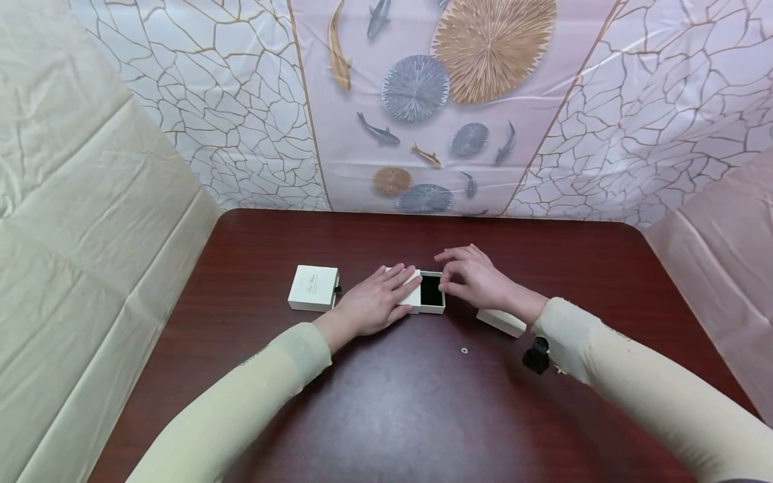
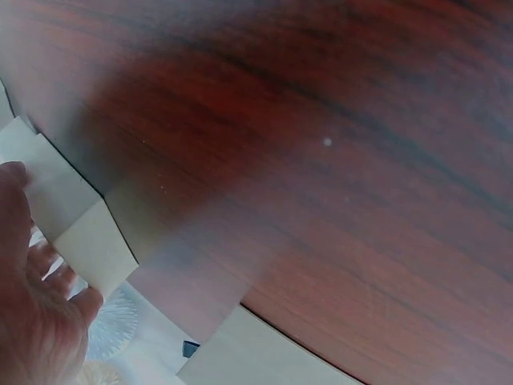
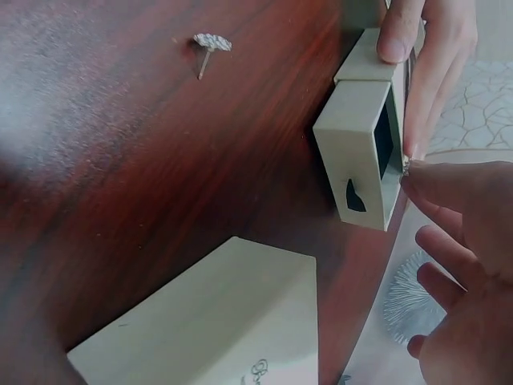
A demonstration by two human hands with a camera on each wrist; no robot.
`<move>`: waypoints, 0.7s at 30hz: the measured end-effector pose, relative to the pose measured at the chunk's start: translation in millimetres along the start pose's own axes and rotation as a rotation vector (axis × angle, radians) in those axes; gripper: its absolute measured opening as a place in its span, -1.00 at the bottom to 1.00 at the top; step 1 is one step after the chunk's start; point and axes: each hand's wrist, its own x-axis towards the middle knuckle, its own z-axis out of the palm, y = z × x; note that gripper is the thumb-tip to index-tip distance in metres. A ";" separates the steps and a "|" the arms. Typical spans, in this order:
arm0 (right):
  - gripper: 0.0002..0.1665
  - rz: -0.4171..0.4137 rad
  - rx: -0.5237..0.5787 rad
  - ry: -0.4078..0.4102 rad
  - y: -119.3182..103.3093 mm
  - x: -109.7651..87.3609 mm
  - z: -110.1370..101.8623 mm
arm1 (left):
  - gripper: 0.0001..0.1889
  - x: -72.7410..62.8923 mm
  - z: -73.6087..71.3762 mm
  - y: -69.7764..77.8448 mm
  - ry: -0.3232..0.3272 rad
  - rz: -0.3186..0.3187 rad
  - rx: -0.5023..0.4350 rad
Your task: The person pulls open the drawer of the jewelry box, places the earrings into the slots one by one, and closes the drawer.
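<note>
My left hand (image 1: 377, 298) holds a small white drawer box (image 3: 365, 60), fingers across its top and thumb at its near side. The drawer (image 3: 345, 132) is pulled partly out to the right, showing a black lining (image 1: 431, 291). Just over the drawer's open edge, my right hand (image 1: 474, 278) pinches a tiny shiny piece (image 3: 406, 168) between thumb and forefinger. It looks like a stud earring, mostly hidden by the fingertips. On the table nearer the body lies a sparkling stud earring (image 3: 212, 46) with a thin post.
A second white box (image 1: 313, 287) with printed lettering and a black tab sits left of the left hand. Another white box (image 1: 501, 322) lies under the right wrist. The dark wood table (image 1: 386, 416) meets a patterned cloth (image 1: 417, 194) at the back.
</note>
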 end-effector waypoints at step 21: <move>-0.81 0.011 -0.005 -0.104 7.0 29.6 8.3 | -0.34 0.0 0.7 -0.8 -0.007 0.001 0.013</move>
